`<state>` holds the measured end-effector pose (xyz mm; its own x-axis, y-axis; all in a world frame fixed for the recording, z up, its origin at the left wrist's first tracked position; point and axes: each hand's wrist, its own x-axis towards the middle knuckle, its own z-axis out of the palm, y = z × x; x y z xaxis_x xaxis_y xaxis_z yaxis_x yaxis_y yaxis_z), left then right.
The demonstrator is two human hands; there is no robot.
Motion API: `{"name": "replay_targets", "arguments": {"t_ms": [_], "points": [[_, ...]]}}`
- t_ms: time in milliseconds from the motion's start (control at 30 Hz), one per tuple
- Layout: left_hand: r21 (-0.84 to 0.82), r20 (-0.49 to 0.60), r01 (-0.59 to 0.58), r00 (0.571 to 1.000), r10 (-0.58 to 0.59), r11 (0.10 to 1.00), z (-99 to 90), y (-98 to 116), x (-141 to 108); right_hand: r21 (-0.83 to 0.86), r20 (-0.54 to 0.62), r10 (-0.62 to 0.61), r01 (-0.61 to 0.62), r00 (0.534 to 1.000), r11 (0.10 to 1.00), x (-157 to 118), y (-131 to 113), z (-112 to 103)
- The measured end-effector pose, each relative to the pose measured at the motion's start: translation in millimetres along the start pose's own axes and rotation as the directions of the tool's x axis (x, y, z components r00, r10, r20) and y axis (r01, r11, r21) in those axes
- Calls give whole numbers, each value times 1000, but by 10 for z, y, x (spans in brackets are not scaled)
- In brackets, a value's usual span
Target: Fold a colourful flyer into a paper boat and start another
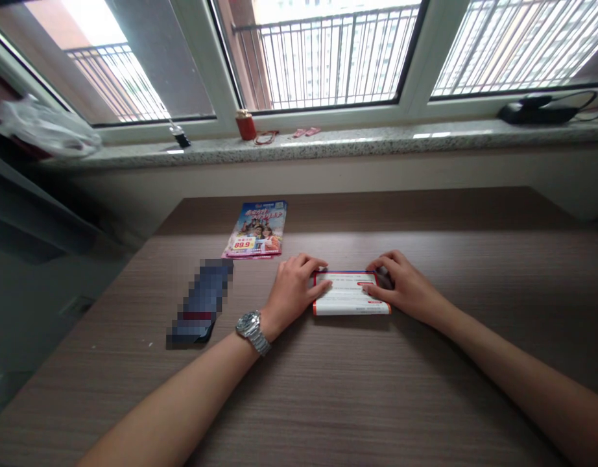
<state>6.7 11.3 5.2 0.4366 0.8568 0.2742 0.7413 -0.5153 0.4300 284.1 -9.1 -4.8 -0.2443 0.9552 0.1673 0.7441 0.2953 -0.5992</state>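
Note:
A white printed leaflet (pixel 350 295) with a red and blue border and orange lower corners lies at the middle of the table. Its near edge curves over as if folded. My left hand (pixel 299 282), with a metal watch (pixel 253 332) on the wrist, grips its left edge, thumb on top. At the right edge my right hand (pixel 401 285) pinches it the same way, thumb across the print. Up and to the left sits a small stack of colourful flyers (pixel 257 230), marked 89.9. What is under the leaflet is hidden.
A dark phone-like object (pixel 202 305), pixelated, rests left of my left hand. Behind the wooden table (pixel 357 402) runs a stone windowsill (pixel 328 144) carrying a red container (pixel 245 124), a plastic bag (pixel 46 126) and a black device with a cable (pixel 537 111).

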Motion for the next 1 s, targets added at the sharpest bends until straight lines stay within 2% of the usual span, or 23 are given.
{"name": "replay_targets", "arguments": {"t_ms": [1000], "points": [[-81, 17, 37, 999, -36, 996, -14, 3, 35, 2, 4, 1, -1, 1000, 1000, 20, -4, -10]]}}
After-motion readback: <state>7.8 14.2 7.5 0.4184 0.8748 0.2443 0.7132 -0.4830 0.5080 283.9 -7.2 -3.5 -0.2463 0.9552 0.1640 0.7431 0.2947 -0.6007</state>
